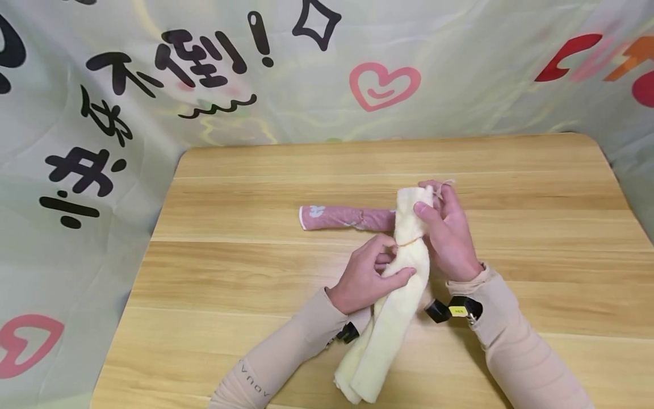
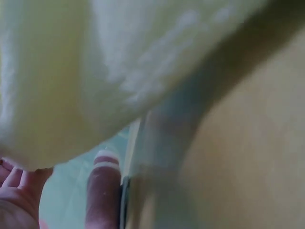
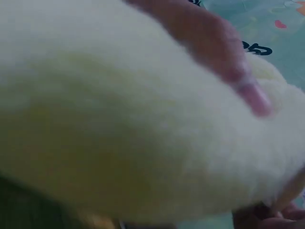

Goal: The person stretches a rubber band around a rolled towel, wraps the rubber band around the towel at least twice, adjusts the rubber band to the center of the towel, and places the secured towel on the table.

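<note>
A cream, fluffy folded towel (image 1: 390,335) lies slantwise toward the front edge of the table, with a thin band (image 1: 410,242) round it below its upper end. My left hand (image 1: 365,278) grips it just under that band, thumb across the top, fingers curled at its left side. My right hand (image 1: 452,238) holds the upper end with the thumb in front; its other fingers are partly hidden behind. A thin pale loop (image 1: 447,183) shows at those fingertips. The cream towel (image 2: 62,86) fills much of the left wrist view. In the right wrist view a thumb (image 3: 228,62) lies across it.
Behind the cream towel lies a rolled pink towel (image 1: 347,218) with a pale edge; its right end is hidden. The wooden table (image 1: 230,272) has rounded back corners. A printed cloth (image 1: 296,113) hangs behind and to the left. Each wrist carries a small black device (image 1: 465,309).
</note>
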Available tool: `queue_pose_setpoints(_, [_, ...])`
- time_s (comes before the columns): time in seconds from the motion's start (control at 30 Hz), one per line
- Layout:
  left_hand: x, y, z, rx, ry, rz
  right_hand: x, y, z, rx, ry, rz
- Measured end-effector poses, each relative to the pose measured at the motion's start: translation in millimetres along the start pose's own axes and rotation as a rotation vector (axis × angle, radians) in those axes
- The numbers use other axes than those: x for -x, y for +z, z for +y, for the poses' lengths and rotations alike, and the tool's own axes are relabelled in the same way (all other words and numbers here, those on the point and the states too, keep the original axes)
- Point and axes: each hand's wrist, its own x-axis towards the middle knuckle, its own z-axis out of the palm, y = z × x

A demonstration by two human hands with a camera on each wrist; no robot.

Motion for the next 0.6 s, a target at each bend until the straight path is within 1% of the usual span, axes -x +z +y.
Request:
queue_pose_setpoints(0.07, [-0.6,-2.9,1.6,0.009,-0.024,0.028,1.8,-2.1,-0.2,0.013,0.047,-0.058])
queue_pose_setpoints(0.13, [-1.2,-5.0,2.6,0.019,-0.031,0.048,2.8,-3.7,-0.5,0.018,0.08,-0.09])
queue_pose_setpoints(0.27, [-2.0,-7.7,3.2,0.025,-0.019,0.081,3.2,-6.0,-2.4,0.054,0.12,-0.102])
queue_pose_setpoints(0.4, [-3.1,-10.4,3.8,0.006,-0.022,0.122,3.4,-7.2,-5.3,0.136,0.123,-0.124])
queue_pose_setpoints(0.47, [-3.8,-11.5,4.2,0.0,-0.023,0.123,3.6,-6.6,-6.6,0.166,0.125,-0.145])
queue_pose_setpoints(0.6, [-4.8,-12.0,3.4,-0.012,0.012,0.085,2.9,-3.8,-7.9,0.251,0.148,-0.173])
